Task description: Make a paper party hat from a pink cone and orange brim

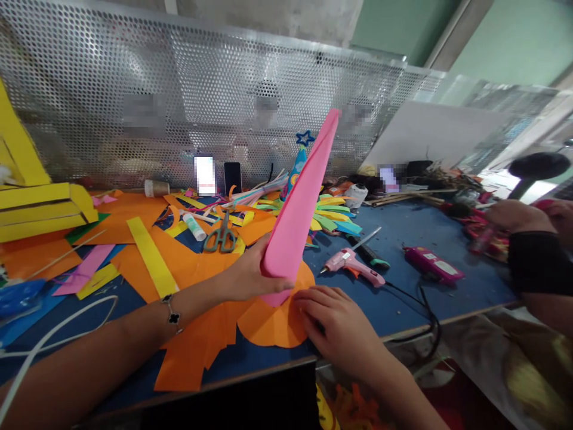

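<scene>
A tall pink paper cone (299,209) stands on an orange paper disc (273,325) near the front edge of the blue table (403,298). My left hand (250,272) is wrapped round the cone's wide base and holds it tilted to the right. My right hand (333,322) lies on the disc's right side, fingers curled and pressing the orange paper beside the cone's base.
Orange and yellow paper scraps (152,257), green scissors (221,236), a glue stick (194,227), a pink glue gun (353,266) with its black cord, and a pink box (432,263) lie around. A perforated metal screen (201,95) backs the table. Another person's arm (532,251) is at the right.
</scene>
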`<state>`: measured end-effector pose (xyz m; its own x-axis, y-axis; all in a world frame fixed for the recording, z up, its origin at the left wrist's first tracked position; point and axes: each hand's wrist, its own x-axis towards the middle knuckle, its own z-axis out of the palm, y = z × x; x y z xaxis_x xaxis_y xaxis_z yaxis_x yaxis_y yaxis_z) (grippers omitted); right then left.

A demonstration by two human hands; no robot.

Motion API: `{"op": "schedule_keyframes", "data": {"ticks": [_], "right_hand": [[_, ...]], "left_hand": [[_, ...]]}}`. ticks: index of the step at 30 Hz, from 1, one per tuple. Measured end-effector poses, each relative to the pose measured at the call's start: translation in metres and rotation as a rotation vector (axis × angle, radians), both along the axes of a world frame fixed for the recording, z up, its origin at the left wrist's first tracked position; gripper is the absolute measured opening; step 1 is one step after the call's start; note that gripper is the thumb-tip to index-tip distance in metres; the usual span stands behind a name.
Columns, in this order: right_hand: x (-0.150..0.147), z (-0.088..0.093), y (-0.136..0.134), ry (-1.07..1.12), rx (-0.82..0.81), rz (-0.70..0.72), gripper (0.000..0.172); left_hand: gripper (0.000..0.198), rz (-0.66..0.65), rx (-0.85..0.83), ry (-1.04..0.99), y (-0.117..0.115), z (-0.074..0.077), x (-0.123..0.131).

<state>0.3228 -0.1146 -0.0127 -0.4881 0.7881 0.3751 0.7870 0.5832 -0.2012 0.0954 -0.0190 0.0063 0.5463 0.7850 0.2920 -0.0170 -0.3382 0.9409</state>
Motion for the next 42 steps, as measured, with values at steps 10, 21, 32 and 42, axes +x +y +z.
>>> {"op": "schedule_keyframes", "data": {"ticks": [10, 21, 32, 42], "right_hand": [[0.003, 0.007, 0.004, 0.051, 0.101, -0.038, 0.025], [0.011, 0.0, 0.007, 0.01, 0.1, -0.032, 0.042], [0.01, -0.005, 0.01, -0.018, 0.053, -0.038, 0.044], [0.023, 0.003, 0.009, 0.026, 0.243, -0.133, 0.031]], "left_hand": [[0.086, 0.043, 0.009, -0.002, -0.001, 0.001, -0.001], [0.072, -0.068, 0.072, -0.106, 0.004, 0.001, -0.005], [0.086, 0.016, 0.093, 0.068, 0.001, 0.0, -0.003], [0.074, 0.004, 0.024, -0.153, -0.001, 0.003, 0.001]]}}
